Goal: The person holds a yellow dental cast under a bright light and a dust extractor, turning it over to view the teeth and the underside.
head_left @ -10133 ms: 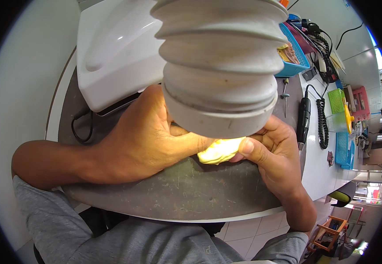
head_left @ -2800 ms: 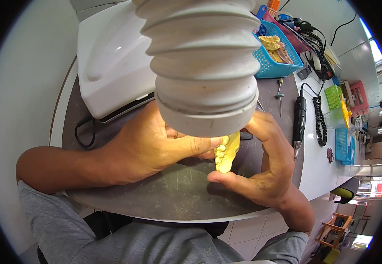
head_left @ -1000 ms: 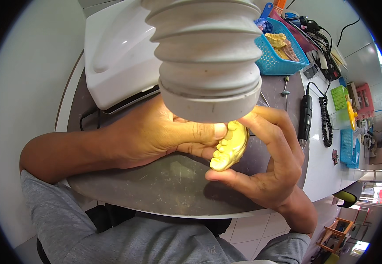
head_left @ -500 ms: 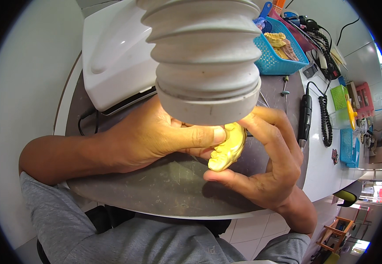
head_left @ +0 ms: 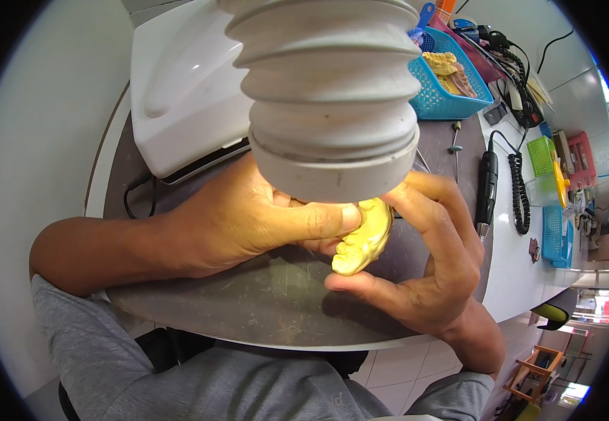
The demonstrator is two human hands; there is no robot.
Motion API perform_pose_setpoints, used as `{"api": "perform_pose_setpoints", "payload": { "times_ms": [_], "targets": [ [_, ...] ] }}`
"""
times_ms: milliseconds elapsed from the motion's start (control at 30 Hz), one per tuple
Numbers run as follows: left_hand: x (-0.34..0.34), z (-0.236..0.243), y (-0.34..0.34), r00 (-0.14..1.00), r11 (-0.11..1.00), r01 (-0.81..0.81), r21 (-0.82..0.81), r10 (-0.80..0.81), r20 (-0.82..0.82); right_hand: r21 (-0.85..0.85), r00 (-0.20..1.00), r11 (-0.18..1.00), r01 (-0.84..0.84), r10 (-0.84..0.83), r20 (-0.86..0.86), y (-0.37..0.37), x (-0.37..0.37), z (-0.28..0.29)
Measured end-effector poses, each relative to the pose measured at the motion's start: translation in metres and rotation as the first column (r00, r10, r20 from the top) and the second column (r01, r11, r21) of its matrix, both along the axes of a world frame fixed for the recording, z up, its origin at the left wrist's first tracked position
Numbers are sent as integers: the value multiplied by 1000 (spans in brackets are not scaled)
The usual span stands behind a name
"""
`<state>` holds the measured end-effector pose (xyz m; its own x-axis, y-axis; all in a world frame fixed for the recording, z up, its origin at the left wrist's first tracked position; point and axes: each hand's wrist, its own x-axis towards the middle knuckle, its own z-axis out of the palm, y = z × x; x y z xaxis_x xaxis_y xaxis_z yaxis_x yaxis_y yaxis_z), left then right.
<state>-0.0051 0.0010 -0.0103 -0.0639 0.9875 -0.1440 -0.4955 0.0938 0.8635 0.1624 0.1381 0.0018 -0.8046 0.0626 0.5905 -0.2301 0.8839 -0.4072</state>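
The yellow dental cast (head_left: 366, 238) is held up over the table (head_left: 234, 309), between the fingers of both hands. The left hand (head_left: 245, 221) is clamped on it, thumb flat along the toothed side, the other fingers mostly hidden behind. The right hand (head_left: 434, 259) grips it end to end, thumb at the lower tip; the upper contact cannot be seen.

That lower tip looks the weakest spot: with so little thumb under it, a loosened left grip could let the cast pivot or drop onto the table, chipping a tooth. Squeezing too hard with the left thumb could also mark or break the teeth beneath it.

Directly above the fingers, the rim of the ribbed hose (head_left: 332, 112) hangs very near, so lifting or turning the cast might knock it there. Right of the right fingers lies the black handpiece (head_left: 486, 186), which a careless elbow could nudge.
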Motion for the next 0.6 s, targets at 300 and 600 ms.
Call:
{"api": "perform_pose_setpoints", "payload": {
  "times_ms": [300,600],
  "targets": [
    [-3,3,-2,995,1000,23,-15,-21,101,14,1000,1000,-4,4,3,1,0,1],
    [-3,0,-2,995,999,26,-28,-23,92,14,1000,1000,-9,9,2,1,0,2]
  ]
}}
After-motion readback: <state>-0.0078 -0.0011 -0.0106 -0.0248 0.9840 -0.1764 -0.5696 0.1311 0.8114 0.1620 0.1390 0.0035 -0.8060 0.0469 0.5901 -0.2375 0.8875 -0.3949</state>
